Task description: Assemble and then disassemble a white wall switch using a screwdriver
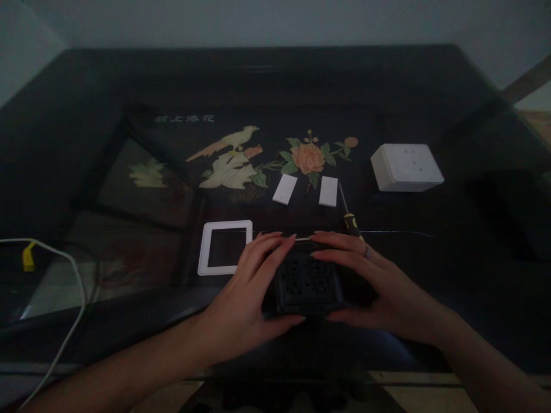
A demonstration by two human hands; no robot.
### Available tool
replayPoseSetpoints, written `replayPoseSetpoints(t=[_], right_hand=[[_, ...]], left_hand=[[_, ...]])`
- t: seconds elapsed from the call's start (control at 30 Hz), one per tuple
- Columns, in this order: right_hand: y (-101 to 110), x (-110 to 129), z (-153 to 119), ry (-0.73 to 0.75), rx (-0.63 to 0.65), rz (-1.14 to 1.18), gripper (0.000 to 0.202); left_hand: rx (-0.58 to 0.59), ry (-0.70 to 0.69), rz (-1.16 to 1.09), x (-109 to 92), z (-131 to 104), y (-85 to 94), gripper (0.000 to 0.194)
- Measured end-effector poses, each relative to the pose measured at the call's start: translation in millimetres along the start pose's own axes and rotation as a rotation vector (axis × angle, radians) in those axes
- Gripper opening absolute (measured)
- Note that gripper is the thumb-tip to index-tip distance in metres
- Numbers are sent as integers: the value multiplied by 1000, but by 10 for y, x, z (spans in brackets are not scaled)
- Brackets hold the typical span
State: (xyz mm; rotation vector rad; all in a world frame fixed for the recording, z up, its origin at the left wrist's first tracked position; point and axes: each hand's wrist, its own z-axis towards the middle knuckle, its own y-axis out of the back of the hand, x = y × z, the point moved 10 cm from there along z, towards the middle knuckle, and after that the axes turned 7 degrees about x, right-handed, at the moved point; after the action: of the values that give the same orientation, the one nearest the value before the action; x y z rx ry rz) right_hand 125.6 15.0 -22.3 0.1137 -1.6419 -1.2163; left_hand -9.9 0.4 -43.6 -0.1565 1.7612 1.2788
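A black switch body (307, 281), its inner workings exposed, sits at the front of the table between my hands. My left hand (258, 287) grips its left side, fingers over the far edge and thumb on the near edge. My right hand (374, 281) holds the right side in the same way and wears a ring. Left of it lies a square white frame (204, 249), partly behind my left hand. Two white rocker plates (284, 189) lie farther back with a small screw (307, 189) between them. A screwdriver (350, 222) lies just beyond my right hand.
A white wall-socket box (408, 166) stands at the right. A white cable (75, 269) with a yellow tag (28, 258) runs along the left. The dark glossy table (142, 74) has a bird-and-flower inlay, and its front edge is close to my forearms.
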Motion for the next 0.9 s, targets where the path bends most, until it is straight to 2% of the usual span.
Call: replayPoseSetpoints(t=[0.3,0.47,0.63,0.9], right_hand=[[-12,-60,-23,-58,10,63,69],[-55,-68,-16,-75,11,50,65],[-108,-44,-16,-89,64,-6,68],[-109,-18,-26,-100,97,0,70]], left_hand=[[6,45,-139,78,26,-69,101],[9,48,-155,88,34,-60,99],[28,33,-151,64,22,-74,95],[58,49,-137,87,48,-47,94]])
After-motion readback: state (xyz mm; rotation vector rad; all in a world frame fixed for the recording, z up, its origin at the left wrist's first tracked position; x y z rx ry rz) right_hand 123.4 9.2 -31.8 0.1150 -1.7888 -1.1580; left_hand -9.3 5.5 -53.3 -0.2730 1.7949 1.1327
